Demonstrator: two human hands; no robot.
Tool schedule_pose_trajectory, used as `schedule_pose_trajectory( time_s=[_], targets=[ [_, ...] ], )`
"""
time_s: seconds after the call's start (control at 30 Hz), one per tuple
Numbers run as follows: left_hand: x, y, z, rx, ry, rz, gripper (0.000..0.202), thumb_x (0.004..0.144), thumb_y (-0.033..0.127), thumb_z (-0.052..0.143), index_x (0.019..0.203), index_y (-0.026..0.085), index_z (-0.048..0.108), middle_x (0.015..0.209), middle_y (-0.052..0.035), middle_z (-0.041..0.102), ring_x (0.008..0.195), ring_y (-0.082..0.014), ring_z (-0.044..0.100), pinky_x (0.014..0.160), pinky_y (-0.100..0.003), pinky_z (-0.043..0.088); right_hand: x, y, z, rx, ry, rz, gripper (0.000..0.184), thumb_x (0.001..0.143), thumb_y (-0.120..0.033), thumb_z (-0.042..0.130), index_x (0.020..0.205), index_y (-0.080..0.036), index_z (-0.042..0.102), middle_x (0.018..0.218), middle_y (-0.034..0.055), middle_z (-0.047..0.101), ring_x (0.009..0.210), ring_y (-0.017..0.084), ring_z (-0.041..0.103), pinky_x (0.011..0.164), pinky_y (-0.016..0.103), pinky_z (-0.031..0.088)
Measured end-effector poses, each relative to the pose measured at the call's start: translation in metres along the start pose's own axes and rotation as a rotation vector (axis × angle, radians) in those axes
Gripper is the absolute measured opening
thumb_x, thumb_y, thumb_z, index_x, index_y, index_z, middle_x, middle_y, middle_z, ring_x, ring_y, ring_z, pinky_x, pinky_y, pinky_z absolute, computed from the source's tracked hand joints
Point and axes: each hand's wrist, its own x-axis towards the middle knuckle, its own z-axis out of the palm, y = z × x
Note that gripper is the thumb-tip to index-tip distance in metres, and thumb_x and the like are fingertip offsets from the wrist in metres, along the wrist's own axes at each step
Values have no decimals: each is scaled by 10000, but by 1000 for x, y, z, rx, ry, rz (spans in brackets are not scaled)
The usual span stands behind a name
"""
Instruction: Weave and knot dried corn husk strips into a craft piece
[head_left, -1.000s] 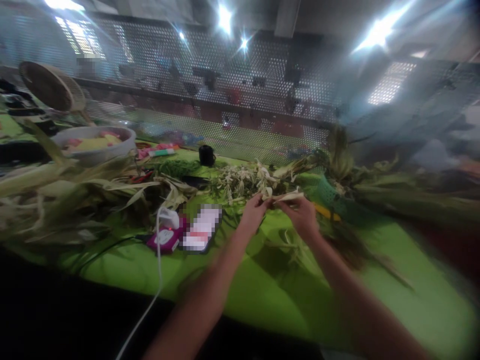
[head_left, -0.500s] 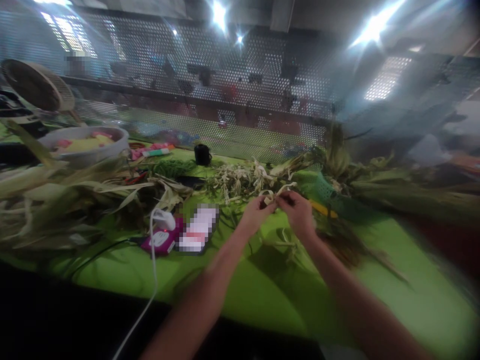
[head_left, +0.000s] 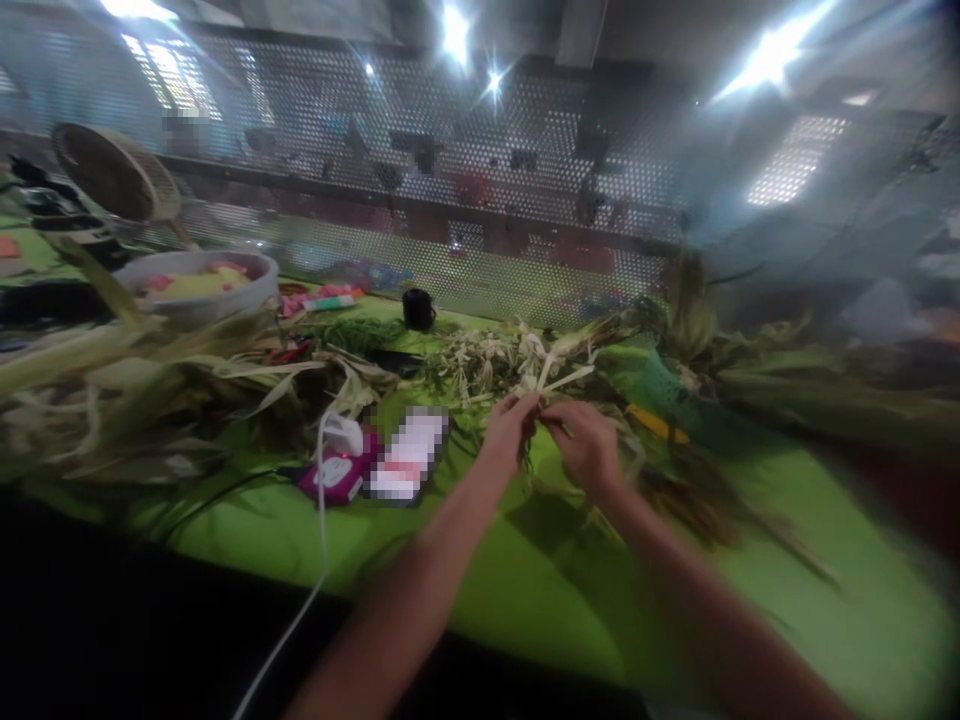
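My left hand (head_left: 510,432) is closed in a pinch around pale dried husk strips (head_left: 568,378), which stick up and out past the fingertips. Close beside it, my right hand (head_left: 589,442) pinches at the lower end of the same strips, its thumb and fingers pressed together. Thin greenish strands hang below the left fingers. Just behind the hands lies a heap of cream-coloured knotted husk pieces (head_left: 480,365) with thin stalks. Where exactly the strips cross is hidden by the fingers.
Left of my hands lie a phone (head_left: 409,455) and a purple power block (head_left: 341,475) with a white plug and cable. Long husks (head_left: 187,390) pile up at the left before a white tub (head_left: 262,290). A green mesh basket (head_left: 667,390) and a yellow tool (head_left: 658,424) sit at the right.
The strips, looped between my fingertips earlier, now stand out as straight ends above them. My right hand has dropped slightly and turned. The whole view has shifted a little.
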Motion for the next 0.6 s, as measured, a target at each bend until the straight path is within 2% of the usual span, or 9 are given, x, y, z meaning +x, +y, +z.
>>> schedule_pose_trajectory(
  time_s=[0.07,0.17,0.27,0.33,0.4,0.5,0.6],
  targets=[
    [0,1,0,14,-1,14,286,609,323,804,703,144,602,569,48,507,462,-31,398,442,-179,241,2,4,2,173,6,146,124,826,-302,664,900,-225,727,881,56,742,809,204,668,764,343,529],
    [-1,2,0,84,-42,64,245,637,310,777,731,153,614,566,56,487,459,-36,356,449,-199,221,8,11,4,448,61,401,257,781,-383,703,954,-193,710,879,56,749,766,190,675,719,325,542],
    [-3,2,1,188,-68,98,199,669,299,741,743,157,623,583,50,484,481,-48,346,465,-214,211,11,14,4,531,142,487,289,741,-394,735,935,-181,715,873,54,753,768,189,678,739,330,541],
    [-4,2,2,242,-59,100,177,681,295,722,726,160,616,579,47,471,488,-55,336,468,-220,194,9,11,4,486,175,463,268,735,-384,744,907,-179,724,860,55,754,770,199,682,739,336,540],
    [-5,3,3,275,-43,103,163,686,284,711,698,165,600,562,49,446,489,-60,317,470,-224,179,7,7,2,371,185,382,216,764,-370,727,880,-188,734,867,58,755,793,211,688,747,340,538],
    [-4,4,4,304,-37,141,157,671,243,718,648,172,580,549,49,427,516,-73,325,495,-215,223,6,1,-5,157,140,156,124,830,-318,679,881,-225,743,924,56,751,875,213,684,820,346,523],
    [-3,3,4,350,-98,228,147,655,206,726,618,173,588,580,34,468,589,-94,388,562,-208,304,10,1,-13,31,60,-18,117,869,-269,633,897,-247,745,942,59,731,909,206,663,845,340,509]
  ],
)
